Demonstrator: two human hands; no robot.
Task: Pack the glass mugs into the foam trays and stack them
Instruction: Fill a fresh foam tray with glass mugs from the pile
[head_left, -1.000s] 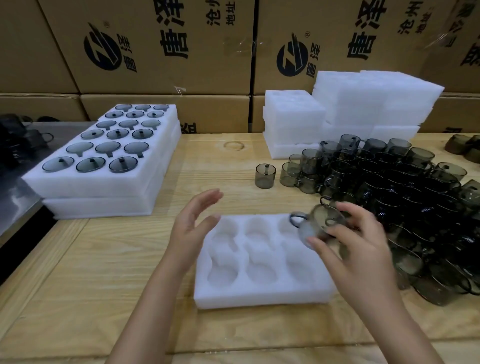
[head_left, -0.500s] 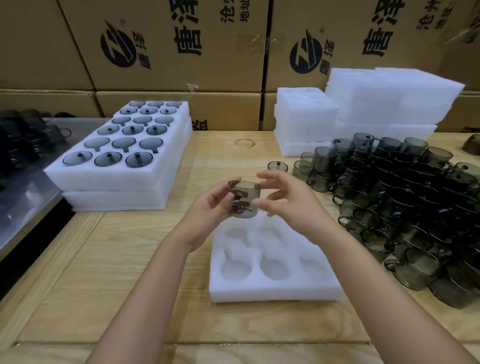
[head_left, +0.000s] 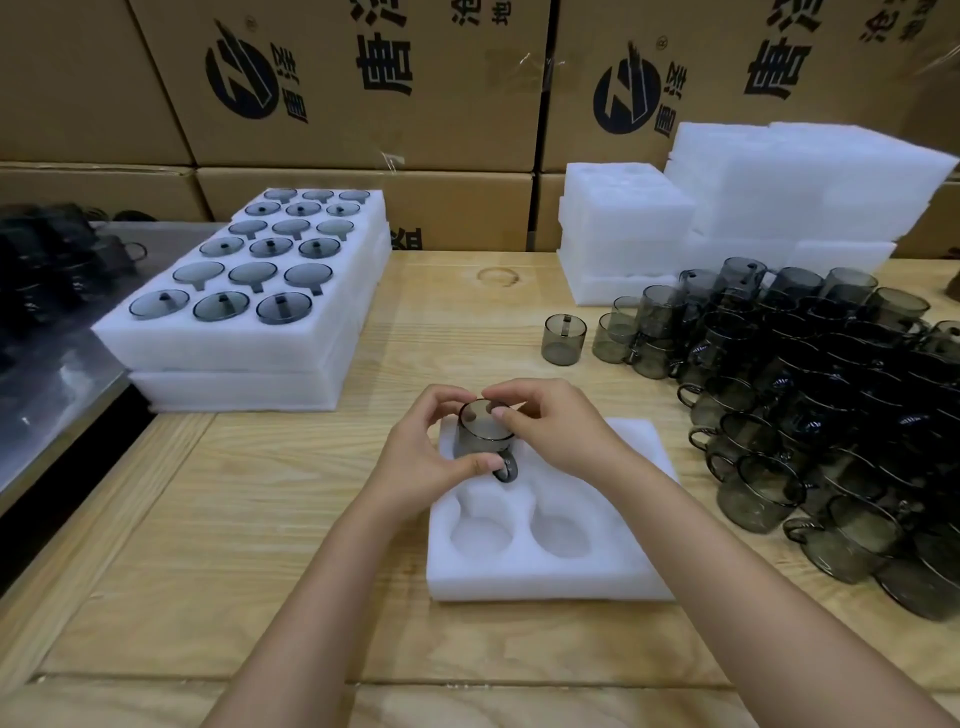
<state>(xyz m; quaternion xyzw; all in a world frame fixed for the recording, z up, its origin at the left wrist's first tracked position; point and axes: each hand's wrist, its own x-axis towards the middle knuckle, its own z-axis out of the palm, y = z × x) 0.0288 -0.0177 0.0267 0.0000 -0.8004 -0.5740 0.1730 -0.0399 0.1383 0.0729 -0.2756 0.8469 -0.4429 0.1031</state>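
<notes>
A smoky glass mug (head_left: 483, 431) stands upside down at the far left pocket of a white foam tray (head_left: 550, 577) in front of me, its handle pointing toward me. My left hand (head_left: 421, 462) grips its left side, thumb by the handle. My right hand (head_left: 556, 426) pinches its upturned base from the right. A large heap of the same grey mugs (head_left: 831, 405) lies on the table to the right. Two filled foam trays (head_left: 244, 291) are stacked at the left, mugs bottom up in their pockets.
Empty white foam trays (head_left: 727, 208) are piled at the back right. One single mug (head_left: 563, 340) stands apart left of the heap. Cardboard boxes (head_left: 363, 83) wall the back. A metal surface (head_left: 47, 374) with dark glassware borders the wooden table (head_left: 234, 545) on the left.
The mug passed from my right hand alone into both hands, was turned bottom up and lowered from above the tray down into its far left pocket.
</notes>
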